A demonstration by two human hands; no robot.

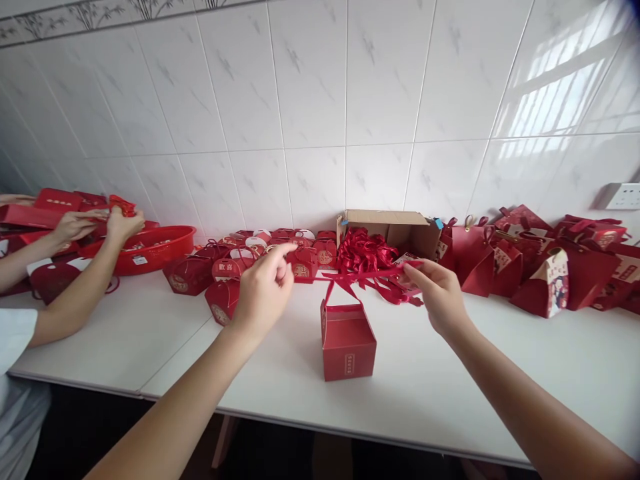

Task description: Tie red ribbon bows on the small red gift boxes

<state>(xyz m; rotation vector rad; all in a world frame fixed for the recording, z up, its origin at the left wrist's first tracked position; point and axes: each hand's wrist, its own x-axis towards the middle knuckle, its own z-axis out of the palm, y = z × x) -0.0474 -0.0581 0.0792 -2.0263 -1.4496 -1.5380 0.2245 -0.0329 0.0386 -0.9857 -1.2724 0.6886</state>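
Between my two hands a red ribbon (367, 274) is drawn out nearly level, above a small red gift box (349, 343) on the white table. My left hand (267, 283) pinches the ribbon's left side, its fingertips partly hidden. At the other end, my right hand (436, 293) has the ribbon between thumb and fingers. Ribbon strands run down from the stretch to the box's top. The box stands upright with gold print on its front. Just behind it lies a heap of red ribbons (367, 250), spilling from an open cardboard box (417, 241).
Several red boxes (303, 261) stand at the back, left of the carton. Red gift bags (470, 257) line the right side. At left, a co-worker's hands (123, 223) hold a small red packet by a red basin (170, 240). A wall socket (623, 196) is at far right.
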